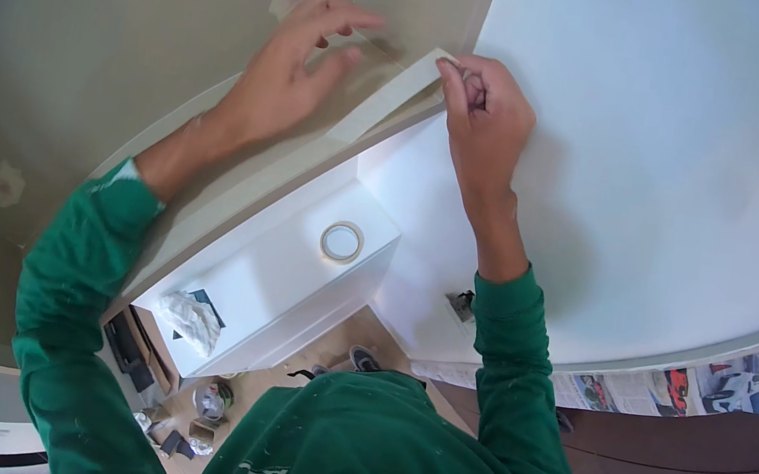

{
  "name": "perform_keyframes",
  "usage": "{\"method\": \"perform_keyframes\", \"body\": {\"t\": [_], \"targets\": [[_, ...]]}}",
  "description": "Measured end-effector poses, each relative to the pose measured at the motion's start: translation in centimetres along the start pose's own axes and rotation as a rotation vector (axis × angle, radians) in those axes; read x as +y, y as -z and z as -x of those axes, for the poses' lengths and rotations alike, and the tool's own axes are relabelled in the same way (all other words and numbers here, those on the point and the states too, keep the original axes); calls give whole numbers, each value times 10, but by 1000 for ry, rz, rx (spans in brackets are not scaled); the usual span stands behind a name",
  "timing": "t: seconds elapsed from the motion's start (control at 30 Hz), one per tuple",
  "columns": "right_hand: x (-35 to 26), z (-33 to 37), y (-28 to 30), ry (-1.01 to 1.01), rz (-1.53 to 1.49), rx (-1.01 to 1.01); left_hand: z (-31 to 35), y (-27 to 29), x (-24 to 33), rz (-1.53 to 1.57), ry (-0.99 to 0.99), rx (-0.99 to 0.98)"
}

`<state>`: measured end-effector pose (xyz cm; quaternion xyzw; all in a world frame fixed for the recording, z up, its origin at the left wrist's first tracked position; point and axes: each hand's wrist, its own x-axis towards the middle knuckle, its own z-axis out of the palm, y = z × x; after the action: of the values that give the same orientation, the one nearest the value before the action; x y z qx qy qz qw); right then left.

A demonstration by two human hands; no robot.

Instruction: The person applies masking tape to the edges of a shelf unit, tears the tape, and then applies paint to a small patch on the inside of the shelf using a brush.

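Observation:
A strip of pale masking tape [390,97] slants along a narrow ledge [238,177] at the foot of the beige wall. Its upper end is pinched between the thumb and finger of my right hand [491,125], beside the white wall. The strip's lower end seems to meet the ledge; I cannot tell how firmly it sticks. My left hand [288,74] hovers left of the strip, fingers stretched and apart, holding nothing. Slight blur softens its fingertips. Below the ledge, a roll of masking tape [323,239] lies flat on a white shelf [279,260].
Crumpled white plastic [190,320] lies on the shelf's near end. Pale filler patches mark the beige wall [166,7]. An opening with wiring [462,304] sits low in the white wall [662,135], above printed paper sheets [648,386]. Assorted items, including a bucket [211,400], stand on the floor.

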<state>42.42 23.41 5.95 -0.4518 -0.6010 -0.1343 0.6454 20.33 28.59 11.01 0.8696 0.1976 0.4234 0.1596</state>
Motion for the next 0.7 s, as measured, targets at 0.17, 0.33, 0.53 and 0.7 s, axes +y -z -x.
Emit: {"method": "perform_keyframes", "body": {"t": [0.17,0.33,0.53,0.7], "targets": [[3,-15,-12,34,-94,-50,28,-4,48,-559,-471,-253],[-6,-25,-17,48,-71,-103,43,-17,55,-736,-345,-316],[-3,-24,-11,-77,-86,-149,45,-24,58,-619,-247,-237],[0,-12,5,-80,31,-232,39,-7,55,-383,-195,-21]]}}
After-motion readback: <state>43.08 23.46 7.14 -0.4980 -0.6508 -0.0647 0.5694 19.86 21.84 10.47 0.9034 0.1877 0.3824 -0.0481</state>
